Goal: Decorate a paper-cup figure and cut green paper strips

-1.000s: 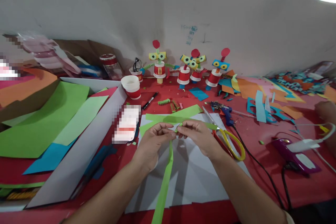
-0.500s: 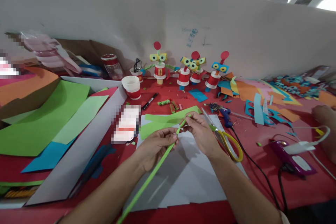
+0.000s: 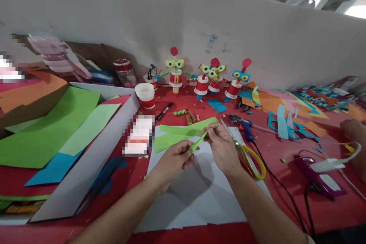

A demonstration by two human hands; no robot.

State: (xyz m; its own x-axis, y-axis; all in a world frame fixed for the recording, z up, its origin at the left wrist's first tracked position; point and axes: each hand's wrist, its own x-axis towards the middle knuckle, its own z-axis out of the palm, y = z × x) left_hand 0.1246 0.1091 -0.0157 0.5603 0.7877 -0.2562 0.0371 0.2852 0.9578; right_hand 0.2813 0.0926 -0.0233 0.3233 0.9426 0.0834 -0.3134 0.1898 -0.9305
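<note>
A thin green paper strip is stretched between my two hands, above a white sheet. My left hand pinches its lower part with the fingers closed. At the upper end, the fingertips of my right hand are closed on the strip. Wider green paper pieces lie on the sheet just beyond my hands. Scissors with yellow handles rest beside my right wrist, partly hidden by it.
Paper-cup robot figures line the wall. Stacked cups and a marker are at the left, near a box of coloured paper. On the right lie a glue gun, a purple power strip and another person's hand.
The strip's long tail, which ran down toward me past my left hand, is out of sight now. A short stretch between the hands shows. My hands are slightly farther apart.
</note>
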